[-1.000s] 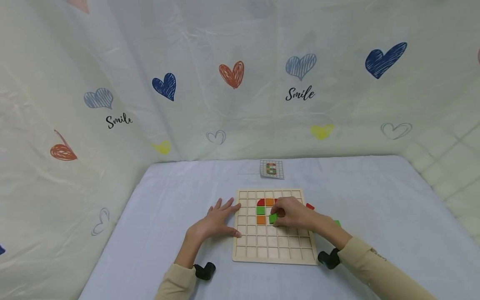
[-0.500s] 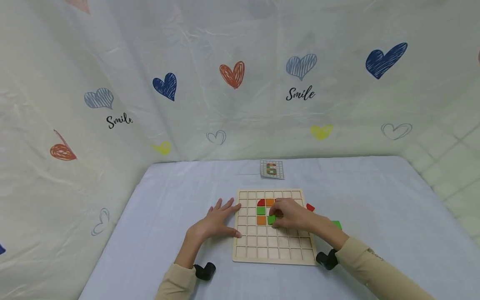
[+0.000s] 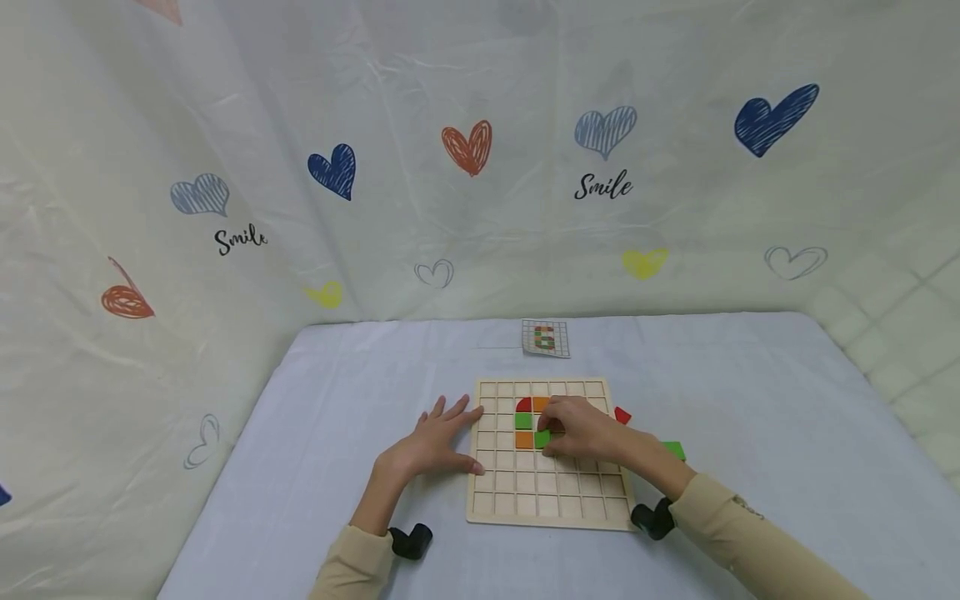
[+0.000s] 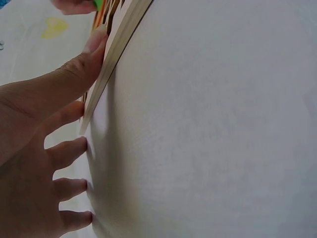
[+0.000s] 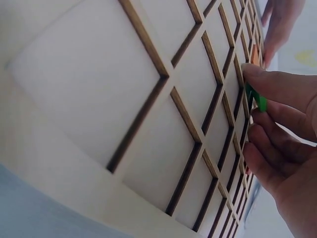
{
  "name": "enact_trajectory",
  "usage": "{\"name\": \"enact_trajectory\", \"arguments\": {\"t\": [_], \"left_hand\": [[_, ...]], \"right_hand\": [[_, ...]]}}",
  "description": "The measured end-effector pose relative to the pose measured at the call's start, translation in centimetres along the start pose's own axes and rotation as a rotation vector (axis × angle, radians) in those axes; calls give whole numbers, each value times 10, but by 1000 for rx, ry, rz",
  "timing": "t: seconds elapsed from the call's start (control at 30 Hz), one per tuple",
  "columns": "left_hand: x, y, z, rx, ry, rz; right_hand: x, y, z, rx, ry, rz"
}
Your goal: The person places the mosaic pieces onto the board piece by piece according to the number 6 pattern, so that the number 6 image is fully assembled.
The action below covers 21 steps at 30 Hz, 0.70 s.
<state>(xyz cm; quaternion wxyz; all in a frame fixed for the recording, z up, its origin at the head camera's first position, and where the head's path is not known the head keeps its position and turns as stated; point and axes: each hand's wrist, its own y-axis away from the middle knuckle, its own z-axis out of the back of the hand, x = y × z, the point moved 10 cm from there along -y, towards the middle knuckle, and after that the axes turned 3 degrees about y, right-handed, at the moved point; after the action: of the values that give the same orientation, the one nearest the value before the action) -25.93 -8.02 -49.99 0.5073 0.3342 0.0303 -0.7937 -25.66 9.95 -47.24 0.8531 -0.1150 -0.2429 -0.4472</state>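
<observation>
A square wooden grid board [image 3: 504,505] lies on the table. My right hand [image 3: 585,427] pinches a green tile [image 3: 542,439] between thumb and fingers, at the cell just right of an orange tile [image 3: 523,440]. In the right wrist view the green tile [image 5: 261,103] looks tilted against the cell. Above the orange tile sit another green tile [image 3: 522,421] and a red rounded piece [image 3: 523,405], with a second orange tile [image 3: 540,404] beside the red one. My right hand covers the cells farther right. My left hand [image 3: 429,447], fingers spread, touches the board's left edge with its thumb.
A small printed card [image 3: 546,339] with a coloured grid pattern lies at the table's back. To the board's right are a red piece [image 3: 622,415] and a green piece [image 3: 673,450], partly hidden by my right arm. A patterned curtain [image 3: 525,225] hangs behind.
My right hand has shifted slightly left with the green tile, which now lies close against the orange one. My left hand keeps its place at the board's edge.
</observation>
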Motion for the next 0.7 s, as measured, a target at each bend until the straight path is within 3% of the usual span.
{"name": "enact_trajectory", "arguments": {"t": [0.7], "left_hand": [[5,-4,-2,6,-17,13]], "right_hand": [[-2,2,1,-21,-22,43]]}}
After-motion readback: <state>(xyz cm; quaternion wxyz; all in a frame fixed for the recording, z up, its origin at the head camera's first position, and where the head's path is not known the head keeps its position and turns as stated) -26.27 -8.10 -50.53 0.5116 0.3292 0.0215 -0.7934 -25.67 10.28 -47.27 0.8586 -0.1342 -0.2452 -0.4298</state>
